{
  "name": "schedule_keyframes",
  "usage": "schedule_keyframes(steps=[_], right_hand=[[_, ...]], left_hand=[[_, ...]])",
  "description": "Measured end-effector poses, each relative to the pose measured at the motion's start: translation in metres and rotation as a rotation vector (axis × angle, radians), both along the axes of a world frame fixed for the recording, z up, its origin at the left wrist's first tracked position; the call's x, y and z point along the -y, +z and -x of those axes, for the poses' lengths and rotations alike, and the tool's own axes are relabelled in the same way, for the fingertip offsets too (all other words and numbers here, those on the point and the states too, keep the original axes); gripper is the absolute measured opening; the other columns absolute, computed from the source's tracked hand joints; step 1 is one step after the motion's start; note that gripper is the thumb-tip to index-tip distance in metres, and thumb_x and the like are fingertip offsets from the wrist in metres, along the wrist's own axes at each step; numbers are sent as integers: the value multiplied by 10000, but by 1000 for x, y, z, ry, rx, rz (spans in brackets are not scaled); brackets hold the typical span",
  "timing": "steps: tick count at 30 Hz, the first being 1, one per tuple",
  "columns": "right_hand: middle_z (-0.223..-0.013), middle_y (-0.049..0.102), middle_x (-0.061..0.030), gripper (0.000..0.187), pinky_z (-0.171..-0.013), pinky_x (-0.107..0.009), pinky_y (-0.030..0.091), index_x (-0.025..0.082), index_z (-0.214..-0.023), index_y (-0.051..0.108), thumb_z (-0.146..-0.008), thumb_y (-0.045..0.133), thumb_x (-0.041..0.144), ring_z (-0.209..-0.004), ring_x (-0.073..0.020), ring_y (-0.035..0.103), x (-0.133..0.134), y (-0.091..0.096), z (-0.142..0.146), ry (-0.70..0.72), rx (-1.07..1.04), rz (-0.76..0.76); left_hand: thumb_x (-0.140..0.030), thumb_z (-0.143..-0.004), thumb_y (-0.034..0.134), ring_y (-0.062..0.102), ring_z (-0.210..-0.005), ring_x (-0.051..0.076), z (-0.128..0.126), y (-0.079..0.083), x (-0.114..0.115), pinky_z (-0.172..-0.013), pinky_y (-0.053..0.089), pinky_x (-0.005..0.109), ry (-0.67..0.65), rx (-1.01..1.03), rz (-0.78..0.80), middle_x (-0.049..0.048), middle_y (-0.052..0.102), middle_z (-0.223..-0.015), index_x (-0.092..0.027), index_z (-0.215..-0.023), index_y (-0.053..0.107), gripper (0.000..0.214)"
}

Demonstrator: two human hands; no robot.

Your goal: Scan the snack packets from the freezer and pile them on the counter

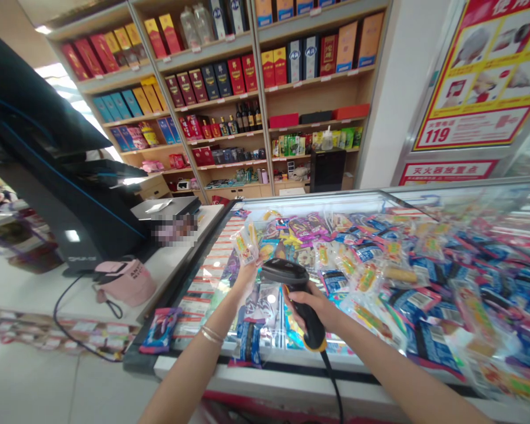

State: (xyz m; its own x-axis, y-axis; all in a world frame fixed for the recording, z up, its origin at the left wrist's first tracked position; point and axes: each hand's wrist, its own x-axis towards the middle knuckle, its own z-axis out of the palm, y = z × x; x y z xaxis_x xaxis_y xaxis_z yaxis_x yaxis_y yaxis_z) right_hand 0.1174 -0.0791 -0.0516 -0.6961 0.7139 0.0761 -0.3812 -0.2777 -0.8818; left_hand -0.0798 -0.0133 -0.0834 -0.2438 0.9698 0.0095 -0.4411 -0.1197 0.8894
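My left hand (pixel 247 275) is closed on a clear-wrapped snack packet (pixel 246 242) with a yellow and green label, held up over the glass-topped freezer (pixel 194 288). My right hand (pixel 311 306) grips the handle of a black and yellow barcode scanner (pixel 287 272). The scanner's head points left, towards the left hand and packet, and its cable (pixel 331 383) hangs down past the front edge. Under both hands, many wrapped snacks lie on the glass. A blue packet (pixel 249 343) rests at the front edge below the left forearm.
A pink cup-shaped bag (pixel 126 281) and a black checkout terminal (pixel 70 194) stand on the white counter at left. One blue and red packet (pixel 159 330) lies on the freezer's left corner. Shelves of boxed bottles (pixel 221 79) line the back. Piled snack packets (pixel 424 294) cover the right side.
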Motion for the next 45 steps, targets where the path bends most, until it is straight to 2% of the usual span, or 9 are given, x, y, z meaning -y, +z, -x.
schedule_keyframes(steps=[6,12,22,28,33,38,45], right_hand=[[-596,557,50,259,-289,-174,396,166,-815,557,-697,691,353,-324,-58,458,-2,2,-6,-27,-79,60],[-599,559,47,247,-292,-172,406,164,-815,568,-707,690,350,-329,-58,463,-2,3,-7,-8,-95,57],[-620,546,50,243,-298,-179,392,167,-845,542,-733,671,339,-343,-57,458,-2,0,-9,12,-101,36],[-619,556,44,243,-290,-178,385,166,-834,529,-724,671,329,-339,-60,465,-2,-1,-8,29,-94,49],[-606,557,47,254,-284,-178,393,163,-812,532,-704,683,336,-331,-61,472,-2,0,-8,42,-102,60],[-612,556,48,249,-291,-176,399,165,-819,528,-710,677,331,-338,-62,483,-1,2,-8,50,-104,52],[-620,566,44,240,-290,-178,400,159,-813,542,-716,674,334,-336,-63,488,-2,1,-8,36,-109,46]], left_hand=[[-128,-757,614,290,-438,59,2,23,11,-524,332,223,-323,245,-31,-82,273,-482,-163,-649,471,183],[-89,-859,477,247,-417,65,7,39,21,-525,326,224,-342,364,-17,-83,156,-492,-179,-618,385,273],[-130,-810,498,239,-434,76,8,35,28,-560,322,259,-514,363,10,-78,195,-506,-189,-647,370,215],[-139,-745,590,276,-447,54,8,36,28,-545,348,237,-508,385,19,-71,264,-561,-185,-667,368,239],[-139,-776,569,304,-459,55,9,34,27,-524,351,232,-470,336,61,-45,347,-585,-169,-651,421,196],[-138,-789,563,311,-450,59,8,35,27,-541,374,244,-444,324,118,-50,349,-565,-167,-665,460,164],[-131,-734,586,296,-448,49,11,31,27,-553,379,243,-510,373,69,-57,335,-573,-173,-666,416,188]])
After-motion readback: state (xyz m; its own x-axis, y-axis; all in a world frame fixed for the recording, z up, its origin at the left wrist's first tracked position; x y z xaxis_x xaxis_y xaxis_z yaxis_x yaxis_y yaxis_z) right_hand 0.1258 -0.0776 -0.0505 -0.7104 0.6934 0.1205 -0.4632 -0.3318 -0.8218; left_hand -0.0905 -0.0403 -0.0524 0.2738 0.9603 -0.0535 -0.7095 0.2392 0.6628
